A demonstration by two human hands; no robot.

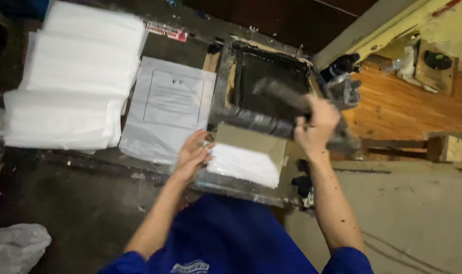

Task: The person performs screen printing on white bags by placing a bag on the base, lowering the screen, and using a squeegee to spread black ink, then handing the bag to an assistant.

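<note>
My right hand (316,122) is closed around the grey taped front bar of a dark printing screen frame (251,121), which looks tilted up at its near edge. A blurred grey squeegee (277,91) lies across the black mesh (264,68). Below the frame, a white plastic bag (246,165) rests on a brown cardboard board (251,139). My left hand (193,155) has its fingers spread and touches the bag's left edge.
A printed white bag (167,109) lies flat left of the frame. Tall stacks of white bags (73,76) fill the far left. A crumpled bag (15,246) sits at bottom left. A wooden surface (408,109) with dark ink-stained containers (342,76) lies to the right.
</note>
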